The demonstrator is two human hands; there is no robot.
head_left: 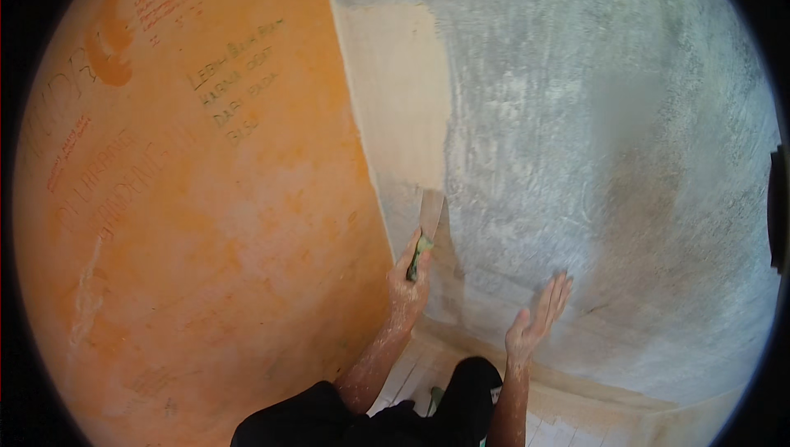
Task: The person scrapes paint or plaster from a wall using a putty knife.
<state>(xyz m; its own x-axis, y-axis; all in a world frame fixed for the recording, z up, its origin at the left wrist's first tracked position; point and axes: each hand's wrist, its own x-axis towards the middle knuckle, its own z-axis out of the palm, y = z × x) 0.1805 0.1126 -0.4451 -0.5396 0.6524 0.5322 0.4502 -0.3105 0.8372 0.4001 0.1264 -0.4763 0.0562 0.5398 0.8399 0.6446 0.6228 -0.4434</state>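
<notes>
My left hand (409,274) is closed round the green handle of a putty knife (430,213), its wide, flat blade pointing up. The blade lies against or very close to the grey wall (527,143), just below a smooth cream patch (403,93) beside the corner. A dark shadow falls on the wall to the right of the blade. Lower and further right, my right hand (541,319) is held up with its fingers stretched out and nothing in it. Whether its fingertips touch the wall I cannot tell. Pale specks cover both forearms.
An orange wall (247,225) with handwriting and scuffs meets the grey wall at a corner on the left. Brownish stains mark the grey wall at the right. Below is a pale tiled floor (409,377), with my dark-clothed knee (469,398) near the wall base.
</notes>
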